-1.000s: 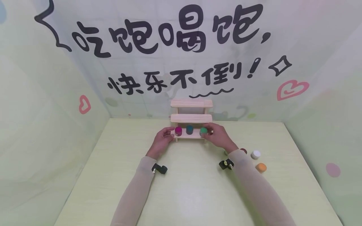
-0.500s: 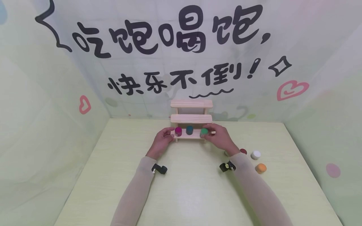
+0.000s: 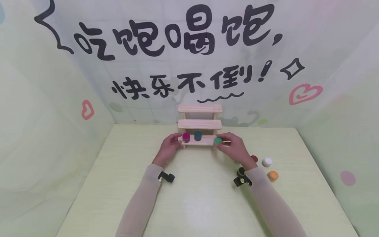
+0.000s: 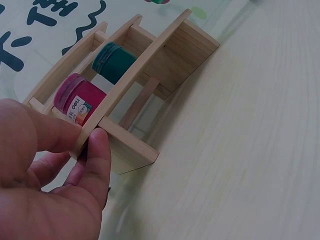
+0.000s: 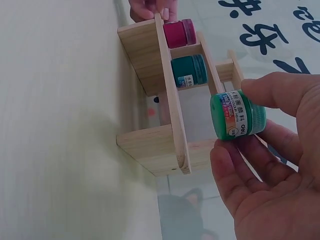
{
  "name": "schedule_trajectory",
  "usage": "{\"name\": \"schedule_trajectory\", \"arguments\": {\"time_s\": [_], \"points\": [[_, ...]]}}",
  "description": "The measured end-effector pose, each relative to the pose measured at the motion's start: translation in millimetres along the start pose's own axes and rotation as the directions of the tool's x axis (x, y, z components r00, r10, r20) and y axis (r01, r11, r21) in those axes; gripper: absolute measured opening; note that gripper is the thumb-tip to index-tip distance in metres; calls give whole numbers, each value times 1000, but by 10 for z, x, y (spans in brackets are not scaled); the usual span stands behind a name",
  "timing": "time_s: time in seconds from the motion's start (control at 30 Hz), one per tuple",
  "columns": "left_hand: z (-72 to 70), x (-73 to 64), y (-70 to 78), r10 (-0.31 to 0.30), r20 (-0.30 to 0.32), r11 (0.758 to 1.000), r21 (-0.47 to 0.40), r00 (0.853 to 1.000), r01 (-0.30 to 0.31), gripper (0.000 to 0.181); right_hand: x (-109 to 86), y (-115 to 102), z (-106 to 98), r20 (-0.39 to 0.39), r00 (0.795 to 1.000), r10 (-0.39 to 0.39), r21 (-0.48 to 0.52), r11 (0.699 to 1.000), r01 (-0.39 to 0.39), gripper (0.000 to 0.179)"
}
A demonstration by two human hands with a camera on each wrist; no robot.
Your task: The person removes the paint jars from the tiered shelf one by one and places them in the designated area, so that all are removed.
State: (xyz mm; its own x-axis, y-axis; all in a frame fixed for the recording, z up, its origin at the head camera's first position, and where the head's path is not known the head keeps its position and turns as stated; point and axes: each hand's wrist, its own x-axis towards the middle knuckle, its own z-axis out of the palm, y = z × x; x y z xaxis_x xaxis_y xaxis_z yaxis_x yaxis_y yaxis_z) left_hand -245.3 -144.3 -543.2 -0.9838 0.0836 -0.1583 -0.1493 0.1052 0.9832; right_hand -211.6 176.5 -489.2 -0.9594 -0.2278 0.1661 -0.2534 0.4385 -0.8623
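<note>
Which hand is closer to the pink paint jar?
Left. The left hand grips the shelf's end right beside the pink jar; the right hand is off the far end, holding the green jar.

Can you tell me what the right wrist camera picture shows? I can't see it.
A right hand pinches a small green paint jar just off the end of a little wooden shelf. A pink jar and a dark teal jar lie on the shelf, and the left hand's fingers grip its far end.
</note>
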Motion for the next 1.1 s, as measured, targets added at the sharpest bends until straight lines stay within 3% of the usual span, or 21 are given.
{"name": "schedule_trajectory", "arguments": {"time_s": [0.5,1.1], "points": [[-2,11,-4,-7,11,1000,-13,1000,7,39,-288,36,-69,9,1000,-7,34,999,6,45],[-13,25,-13,-4,23,1000,-21,1000,5,40,-726,49,-166,8,1000,-1,-26,1000,1,39]]}}
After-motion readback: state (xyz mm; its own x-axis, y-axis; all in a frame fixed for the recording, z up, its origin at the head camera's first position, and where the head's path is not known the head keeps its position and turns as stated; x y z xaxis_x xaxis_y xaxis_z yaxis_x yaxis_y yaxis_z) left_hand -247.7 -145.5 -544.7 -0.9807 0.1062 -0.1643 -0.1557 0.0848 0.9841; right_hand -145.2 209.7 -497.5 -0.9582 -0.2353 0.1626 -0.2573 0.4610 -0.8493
